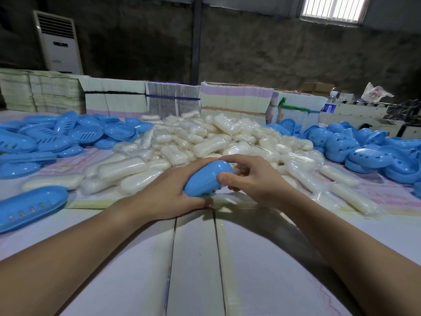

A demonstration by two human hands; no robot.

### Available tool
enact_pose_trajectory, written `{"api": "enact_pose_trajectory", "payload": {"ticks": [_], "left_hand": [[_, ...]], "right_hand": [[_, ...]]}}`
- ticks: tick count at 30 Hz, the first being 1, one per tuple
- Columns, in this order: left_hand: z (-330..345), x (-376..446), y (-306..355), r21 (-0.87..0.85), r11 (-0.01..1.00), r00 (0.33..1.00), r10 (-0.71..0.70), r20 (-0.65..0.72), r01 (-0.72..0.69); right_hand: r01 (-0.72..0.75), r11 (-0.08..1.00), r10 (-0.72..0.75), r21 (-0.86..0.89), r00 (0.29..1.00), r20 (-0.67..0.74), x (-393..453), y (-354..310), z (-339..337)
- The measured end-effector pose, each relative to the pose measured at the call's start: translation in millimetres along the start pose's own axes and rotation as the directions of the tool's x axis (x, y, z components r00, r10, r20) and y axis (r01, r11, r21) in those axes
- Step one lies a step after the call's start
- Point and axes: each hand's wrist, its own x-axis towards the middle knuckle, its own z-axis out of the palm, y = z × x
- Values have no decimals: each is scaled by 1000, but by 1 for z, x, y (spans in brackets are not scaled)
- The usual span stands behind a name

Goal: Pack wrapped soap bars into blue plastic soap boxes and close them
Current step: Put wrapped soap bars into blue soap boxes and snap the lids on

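Forearms: both bare, reaching forward over the pale board tabletop [196, 258].
Left hand [168, 192]: cups the glossy blue oval plastic soap box [206, 177] from below, fingers wrapped round it.
Right hand [252, 176]: pinches the box's far end, thumb on top.
Box position: tilted, lifted just above the table edge, before the heap of white plastic-wrapped soap bars [205, 142].
Left side: blue slotted trays [68, 135].
Right side: blue perforated lids [364, 149].
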Motion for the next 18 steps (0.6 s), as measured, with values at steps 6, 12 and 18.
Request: {"api": "enact_pose_trajectory", "payload": {"ticks": [6,12,18], "left_hand": [[-3,0,-2,-102,989,994,-106,20,108],[-11,-1,2,-63,992,984,-114,-135,106],[-10,2,4,-44,998,953,-59,-296,48]], "right_hand": [[129,980,-122,-152,991,58,-2,-10,-10],[241,959,-244,-147,970,-5,-4,-11,-9],[275,933,-311,-231,941,-136,-6,-17,-11]]}}
